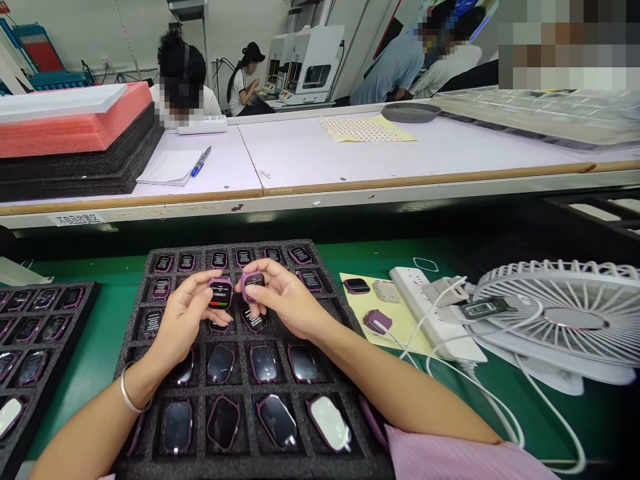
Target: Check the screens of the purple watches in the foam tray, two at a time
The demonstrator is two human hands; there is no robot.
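Note:
My left hand point(186, 312) is closed on a purple smartwatch point(221, 294), pinched between thumb and fingers. Its lit screen shows white text with red and green at the bottom; the text is too small to read. Just right of it, my right hand point(283, 297) grips a second purple smartwatch point(253, 287) by its edges, with the thumb over part of its face. Both hands are above a black foam tray point(200, 373) whose compartments hold several more such watches. Some of these show white text, others have dark screens, and a pale one point(329, 423) lies at the front right.
Another watch tray point(75, 333) lies at the left. On the right are a yellow sheet point(360, 305) with small devices, a power strip point(435, 313), white cables and a fan point(560, 320). A raised shelf point(300, 160) crosses behind, bearing foam slabs point(75, 130) and a pen point(201, 161). Several people sit beyond.

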